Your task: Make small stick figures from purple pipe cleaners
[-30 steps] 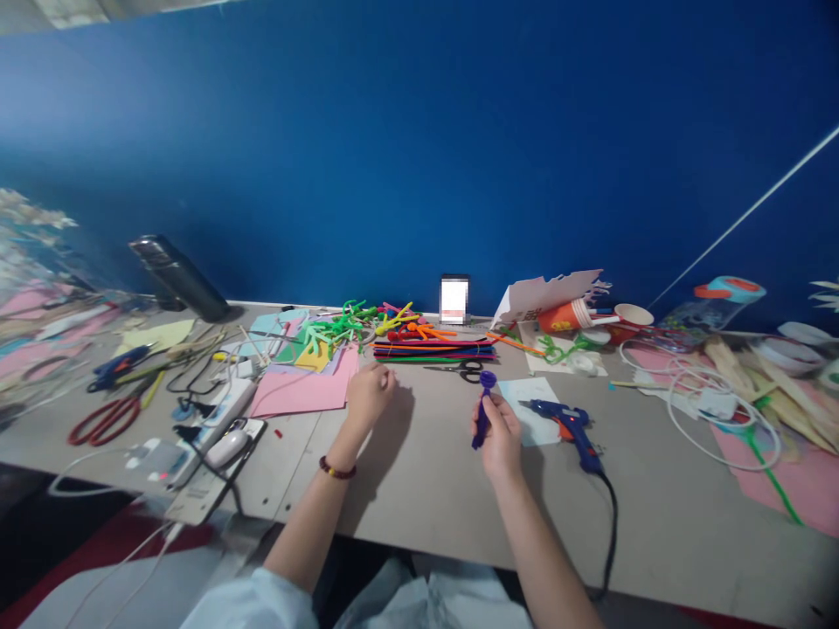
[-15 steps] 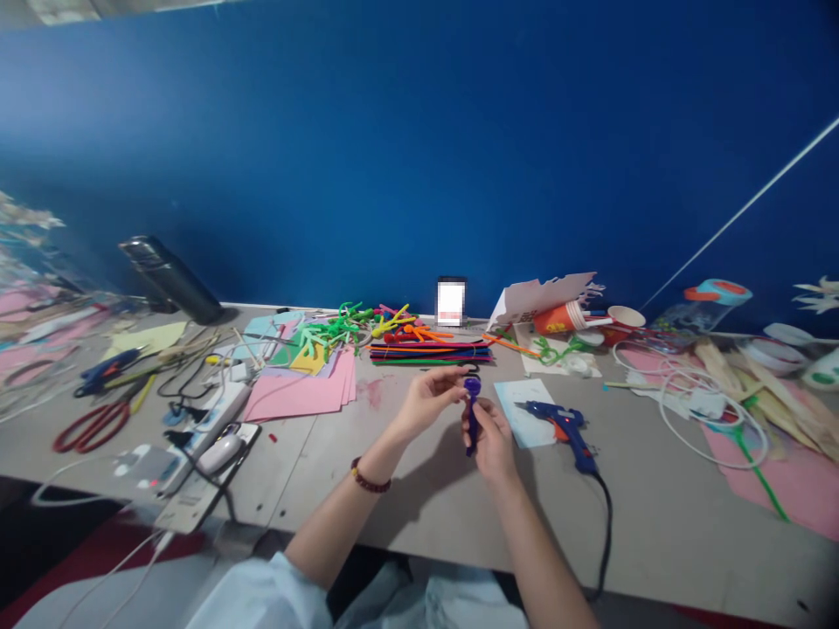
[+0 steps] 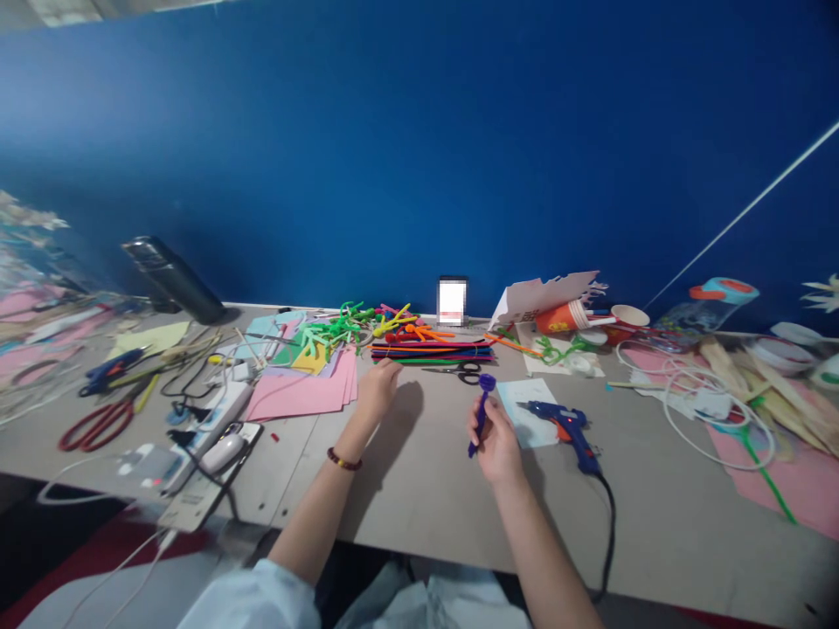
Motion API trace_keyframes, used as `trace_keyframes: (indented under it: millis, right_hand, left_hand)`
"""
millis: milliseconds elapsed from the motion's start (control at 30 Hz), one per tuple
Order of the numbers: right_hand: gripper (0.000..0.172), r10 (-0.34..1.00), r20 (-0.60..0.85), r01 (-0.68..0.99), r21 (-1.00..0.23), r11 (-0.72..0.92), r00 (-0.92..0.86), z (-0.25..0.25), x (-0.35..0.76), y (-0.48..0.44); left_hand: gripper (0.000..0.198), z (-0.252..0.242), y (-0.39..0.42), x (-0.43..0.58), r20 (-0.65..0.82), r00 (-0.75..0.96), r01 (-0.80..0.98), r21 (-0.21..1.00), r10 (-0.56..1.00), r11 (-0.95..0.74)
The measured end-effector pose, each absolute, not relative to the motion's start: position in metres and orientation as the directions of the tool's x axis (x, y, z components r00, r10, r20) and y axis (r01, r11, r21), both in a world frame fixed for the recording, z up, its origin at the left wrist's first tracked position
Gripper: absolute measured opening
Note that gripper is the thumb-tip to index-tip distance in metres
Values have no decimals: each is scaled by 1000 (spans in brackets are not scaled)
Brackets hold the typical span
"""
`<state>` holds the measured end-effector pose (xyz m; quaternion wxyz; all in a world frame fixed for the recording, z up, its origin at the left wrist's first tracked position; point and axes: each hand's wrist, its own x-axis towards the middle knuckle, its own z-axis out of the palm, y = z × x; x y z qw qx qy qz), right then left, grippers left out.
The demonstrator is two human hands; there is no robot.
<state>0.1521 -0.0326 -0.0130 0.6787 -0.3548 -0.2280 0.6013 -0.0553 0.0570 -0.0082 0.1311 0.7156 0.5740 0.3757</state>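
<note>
In my right hand (image 3: 499, 441) is a purple pipe-cleaner piece (image 3: 485, 386), held by its thick stem, with its curled, rounded head standing above my fingers. My left hand (image 3: 378, 390) has its fingers curled together, near the left end of a bundle of coloured pipe cleaners (image 3: 433, 352). What the left fingertips hold, if anything, is too small to make out. Dark-handled scissors (image 3: 468, 374) lie between the hands, in front of the bundle. Right of my right hand, a blue glue gun (image 3: 569, 426) rests partly on a pale blue sheet (image 3: 524, 397).
Pink paper sheets (image 3: 305, 395) and bent green pipe cleaners (image 3: 347, 323) lie to the left. Farther left are a power strip (image 3: 213, 428), red-handled scissors (image 3: 98, 424) and a dark flask (image 3: 174, 278). A phone (image 3: 452, 301) stands at the blue wall. Paper cups (image 3: 562, 317) lie behind the glue gun.
My left hand has left the purple piece and moved left toward the pipe-cleaner bundle. My right hand keeps the piece, shifted slightly right. The scissors now show fully.
</note>
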Motion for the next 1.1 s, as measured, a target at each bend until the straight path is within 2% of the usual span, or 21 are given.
trace_keyframes:
  millis: [100,167,233,300,367,500,633,867,1000,1100]
  right_hand:
    - [25,976,-118,-642,-767,29,185,-11,151,-33]
    - [27,973,-128,-624,-781,22,194,-10,149,-33]
    - [28,972,-133,-596,-803,9,195,-10,148,-33]
    - [28,968,-136,-564,-826,7,212,-12,146,-34]
    - [28,962,-130,-532,-847,18,239,-15,146,-34]
    - [25,962,-74,-467,-882,60,265,-22,145,-34]
    - [24,964,-35,-406,-910,79,265,-26,145,-34]
    - [26,963,-37,-369,-927,67,266,-25,145,-34]
    - [25,969,-62,-444,-894,53,240,-22,146,-34]
    - [27,969,-101,-528,-849,34,225,-17,146,-34]
  left_hand:
    - [20,-12,55,-57,393,38,767,579,919,-279]
    - [22,-6,46,-47,426,42,668,661,904,-343]
    - [21,7,34,-31,451,77,490,760,889,-428]
    - [20,24,19,-14,502,149,345,781,852,-520]
    - [20,38,6,2,524,189,301,774,830,-557]
    - [17,43,-9,21,552,134,282,775,823,-565]
    - [13,35,-10,26,563,75,312,771,823,-556]
    - [13,31,-4,22,602,108,417,695,791,-586]
    - [12,28,5,8,613,100,585,601,784,-545]
    - [12,26,19,-11,577,62,759,502,814,-414]
